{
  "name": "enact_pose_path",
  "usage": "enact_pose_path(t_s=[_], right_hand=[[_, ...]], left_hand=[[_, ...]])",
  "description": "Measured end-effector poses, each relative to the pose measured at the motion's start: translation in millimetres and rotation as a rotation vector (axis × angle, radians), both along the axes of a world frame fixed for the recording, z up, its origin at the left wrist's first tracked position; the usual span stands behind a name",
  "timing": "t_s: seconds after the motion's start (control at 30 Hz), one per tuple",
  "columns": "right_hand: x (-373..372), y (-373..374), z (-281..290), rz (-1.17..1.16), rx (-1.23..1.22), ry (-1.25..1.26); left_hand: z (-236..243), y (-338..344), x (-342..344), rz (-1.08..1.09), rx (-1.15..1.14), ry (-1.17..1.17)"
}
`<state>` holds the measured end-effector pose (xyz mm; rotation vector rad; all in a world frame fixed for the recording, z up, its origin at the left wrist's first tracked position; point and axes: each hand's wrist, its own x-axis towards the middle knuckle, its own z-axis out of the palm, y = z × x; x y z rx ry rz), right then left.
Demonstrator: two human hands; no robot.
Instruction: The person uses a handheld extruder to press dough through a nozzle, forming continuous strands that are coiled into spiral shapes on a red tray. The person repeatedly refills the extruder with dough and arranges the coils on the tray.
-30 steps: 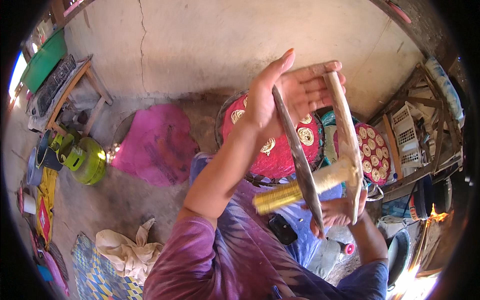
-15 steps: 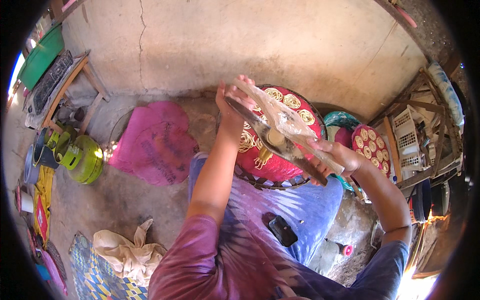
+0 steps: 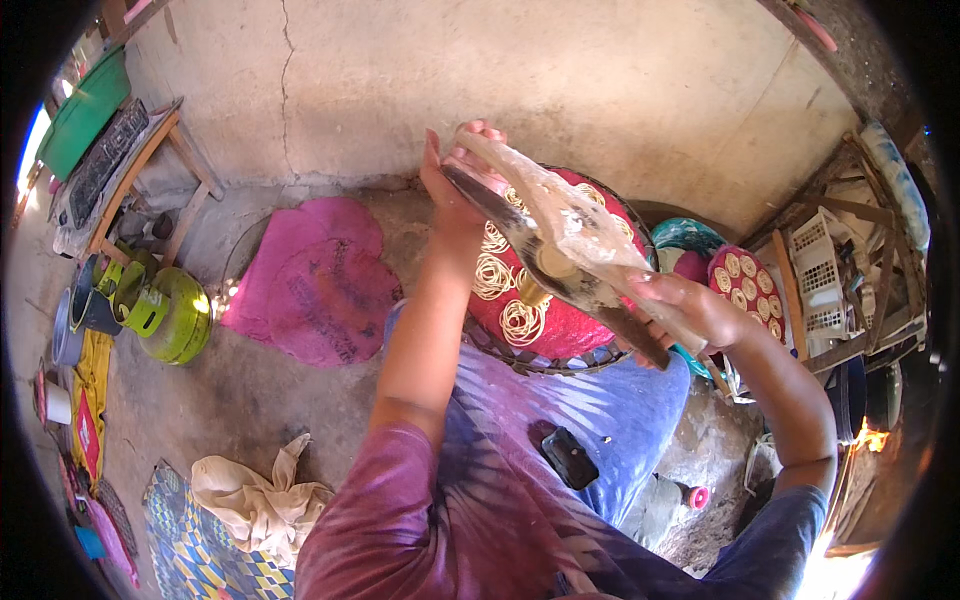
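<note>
My left hand [image 3: 455, 180] grips the far end of a wooden two-handled press [image 3: 585, 265], and my right hand [image 3: 690, 310] grips its near end. The press lies slantwise above a round woven tray [image 3: 520, 358] lined with red cloth. Its brass cylinder [image 3: 533, 290] points down at the tray. Several pale coils of noodle strands [image 3: 495, 275] lie on the red cloth beneath it. A clear plastic sheet [image 3: 575, 215] is draped over the upper handle.
A second red tray of coils [image 3: 745, 285] and a white crate [image 3: 820, 275] stand at the right. A pink cloth [image 3: 315, 280] and a green gas cylinder [image 3: 170, 315] lie at the left. A black phone [image 3: 568, 457] rests on my lap. Flames [image 3: 870, 438] glow at far right.
The press went from standing nearly upright on my right to lying slantwise over the red tray. My left hand, which was spread flat against it, now closes on its far end.
</note>
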<state>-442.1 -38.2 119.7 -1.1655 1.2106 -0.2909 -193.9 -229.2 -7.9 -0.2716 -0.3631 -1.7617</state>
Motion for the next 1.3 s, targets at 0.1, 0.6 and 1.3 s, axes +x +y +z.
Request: enact_pose_path(t_s=[0.1,0.6,1.3], right_hand=[[5.6,3.5,-12.3,-0.027,0.011,0.013],[-49.0,24.5,-49.9,-0.103,-0.115,-0.031],[-63.1,30.8,-87.6,-0.181,-0.286,-0.227]], left_hand=[[8.8,4.5,14.1,0.071,-0.023,-0.062],[-15.6,5.7,-36.4,-0.130,0.172,-0.242],[-79.0,100.8,-11.0,0.136,-0.489,-1.775]])
